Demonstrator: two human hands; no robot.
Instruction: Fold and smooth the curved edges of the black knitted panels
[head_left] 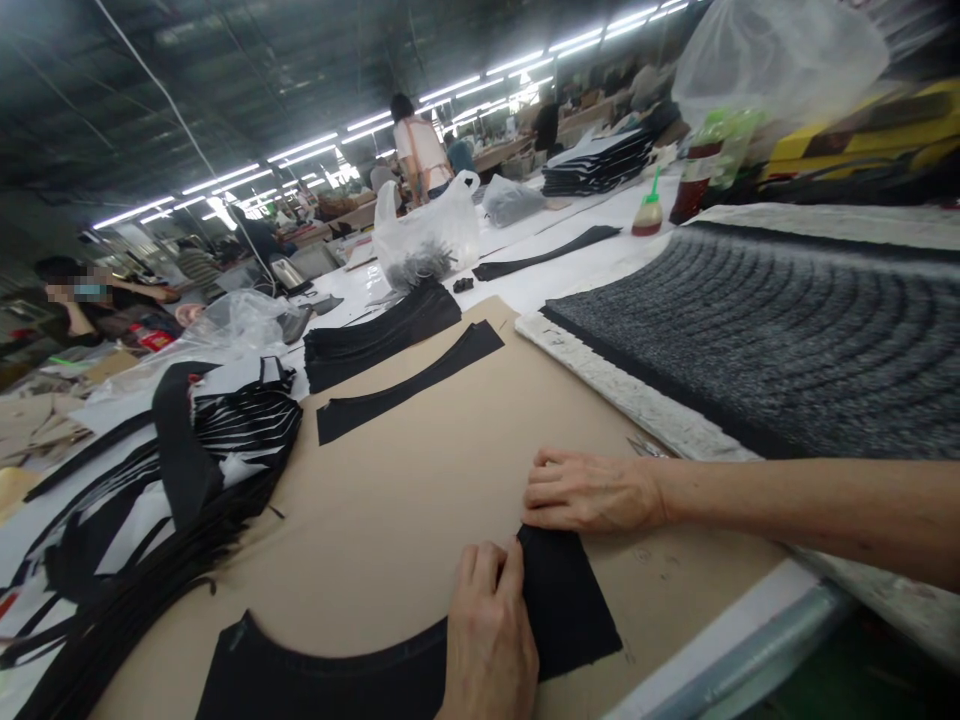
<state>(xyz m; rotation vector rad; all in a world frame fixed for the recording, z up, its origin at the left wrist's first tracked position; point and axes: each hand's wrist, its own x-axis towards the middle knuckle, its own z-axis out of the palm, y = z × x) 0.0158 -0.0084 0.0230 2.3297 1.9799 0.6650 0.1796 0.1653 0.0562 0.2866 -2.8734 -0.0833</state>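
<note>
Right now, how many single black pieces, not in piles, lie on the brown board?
2. The near piece is partly covered by the left hand; the far piece lies just this side of the black stack. More could be hidden underneath.

On the far side of the white tabletop (529, 288), a translucent plastic bag (466, 225) stands with its handles up and greyish material inside. A smaller grey bag (514, 203) lies to its right. Farther right are a small squeeze bottle (647, 217) with a green nozzle and, just beside it, a bottle of dark red liquid (694, 182). A large clear bag (780, 60) sits near a yellow object (862, 140). Far off, a person in a pale top (421, 150) stands beneath rows of strip lights (304, 150); another person (71, 300) is at far left.
</note>
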